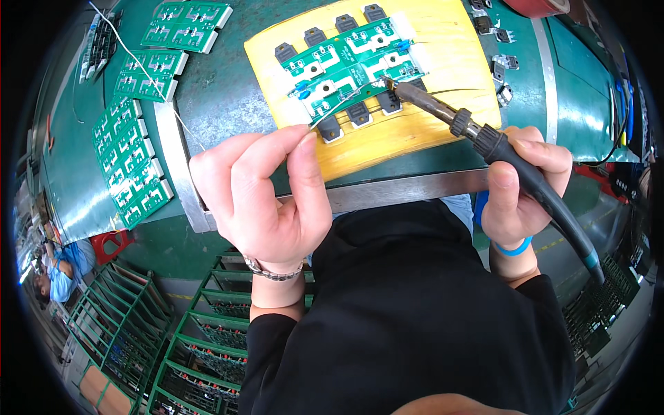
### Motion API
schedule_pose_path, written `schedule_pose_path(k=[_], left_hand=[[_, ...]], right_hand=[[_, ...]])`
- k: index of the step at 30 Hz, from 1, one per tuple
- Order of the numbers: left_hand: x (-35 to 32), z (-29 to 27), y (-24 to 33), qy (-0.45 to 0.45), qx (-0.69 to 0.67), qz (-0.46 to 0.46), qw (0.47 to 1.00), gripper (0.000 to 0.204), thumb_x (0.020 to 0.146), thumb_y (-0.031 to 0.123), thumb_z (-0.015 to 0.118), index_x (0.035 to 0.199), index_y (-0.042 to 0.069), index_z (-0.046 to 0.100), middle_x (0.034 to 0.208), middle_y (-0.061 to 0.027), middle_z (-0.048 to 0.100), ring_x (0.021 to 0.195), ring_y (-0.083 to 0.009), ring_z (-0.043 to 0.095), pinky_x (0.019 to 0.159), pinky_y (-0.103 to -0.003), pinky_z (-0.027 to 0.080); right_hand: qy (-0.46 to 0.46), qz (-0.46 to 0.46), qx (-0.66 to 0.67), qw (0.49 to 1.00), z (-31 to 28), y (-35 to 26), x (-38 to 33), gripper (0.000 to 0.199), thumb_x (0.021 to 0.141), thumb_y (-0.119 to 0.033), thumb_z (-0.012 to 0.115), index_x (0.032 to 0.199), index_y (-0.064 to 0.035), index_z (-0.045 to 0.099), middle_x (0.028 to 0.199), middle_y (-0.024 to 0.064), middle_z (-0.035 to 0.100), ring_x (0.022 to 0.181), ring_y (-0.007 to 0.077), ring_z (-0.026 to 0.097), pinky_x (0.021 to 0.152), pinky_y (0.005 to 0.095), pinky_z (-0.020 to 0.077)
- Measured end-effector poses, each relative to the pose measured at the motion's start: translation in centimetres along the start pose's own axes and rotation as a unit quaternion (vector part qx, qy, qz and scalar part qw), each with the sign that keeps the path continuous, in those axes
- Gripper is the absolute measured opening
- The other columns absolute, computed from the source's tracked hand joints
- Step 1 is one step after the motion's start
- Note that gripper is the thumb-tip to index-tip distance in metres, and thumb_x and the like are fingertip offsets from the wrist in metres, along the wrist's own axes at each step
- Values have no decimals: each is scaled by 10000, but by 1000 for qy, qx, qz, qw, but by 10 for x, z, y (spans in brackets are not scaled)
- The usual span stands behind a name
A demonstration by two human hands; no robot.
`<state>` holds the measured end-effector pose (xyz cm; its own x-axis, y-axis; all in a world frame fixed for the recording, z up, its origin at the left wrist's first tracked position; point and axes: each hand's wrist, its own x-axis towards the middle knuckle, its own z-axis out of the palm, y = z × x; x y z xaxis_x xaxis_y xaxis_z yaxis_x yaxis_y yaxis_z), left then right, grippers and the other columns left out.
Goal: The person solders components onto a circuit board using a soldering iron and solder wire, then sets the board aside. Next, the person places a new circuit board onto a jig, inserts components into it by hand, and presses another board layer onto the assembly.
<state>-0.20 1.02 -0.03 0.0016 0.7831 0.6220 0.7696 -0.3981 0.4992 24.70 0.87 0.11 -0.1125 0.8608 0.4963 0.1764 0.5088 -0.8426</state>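
A green circuit board (349, 63) lies on a yellow block (429, 124). Black flat components with metal tabs (359, 114) stick out along its near and far edges. Between the pinched thumb and forefinger of my left hand (266, 190), a thin solder wire (337, 107) runs over the board's near side. My right hand (522, 187) is closed round the black handle of a soldering iron (490, 142). The iron's tip meets the board's near right part, close to the wire's end; whether the two touch is too small to tell.
More green boards (128, 162) lie along the left of the green table (221, 76). Loose black components (499, 69) sit right of the block. A metal strip (387, 191) edges the table's front. Green racks (207, 332) of boards stand lower left. A person (62, 270) is far left.
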Motion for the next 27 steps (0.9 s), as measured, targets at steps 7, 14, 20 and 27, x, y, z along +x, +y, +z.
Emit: schedule_pose_path(k=[7, 14, 20, 27], left_hand=[[2, 1, -1, -14, -1, 9, 1000, 91, 825, -50, 741, 897, -10, 701, 849, -89, 649, 769, -167, 576, 677, -272, 460], [1, -1, 4, -19, 7, -13, 1000, 73, 853, -35, 725, 915, -8, 700, 871, -83, 639, 784, -158, 573, 672, -263, 459], [-2, 1, 3, 47, -14, -37, 998, 63, 872, -33, 713, 926, -5, 696, 883, -76, 642, 786, -145, 554, 648, -252, 435], [-3, 1, 2, 1, 0, -39, 999, 163, 804, 25, 787, 948, 75, 728, 866, -47, 628, 790, -212, 555, 681, -306, 441]], right_hand=[[2, 1, 6, 1000, 0, 1, -1, 348, 888, -3, 715, 1138, 3, 473, 802, 106, 594, 642, 99, 503, 612, 238, 397], [0, 6, 9, 1000, -1, 0, -2, 359, 891, -8, 715, 1150, -2, 467, 842, 122, 599, 656, 106, 510, 627, 245, 410], [13, -15, 10, 1000, -3, -4, -2, 365, 891, -15, 719, 1155, -11, 467, 896, 140, 606, 708, 125, 540, 660, 250, 434], [-12, 9, 7, 1000, 0, -2, -2, 377, 889, -11, 720, 1162, -23, 461, 871, 121, 594, 701, 116, 525, 651, 247, 421]])
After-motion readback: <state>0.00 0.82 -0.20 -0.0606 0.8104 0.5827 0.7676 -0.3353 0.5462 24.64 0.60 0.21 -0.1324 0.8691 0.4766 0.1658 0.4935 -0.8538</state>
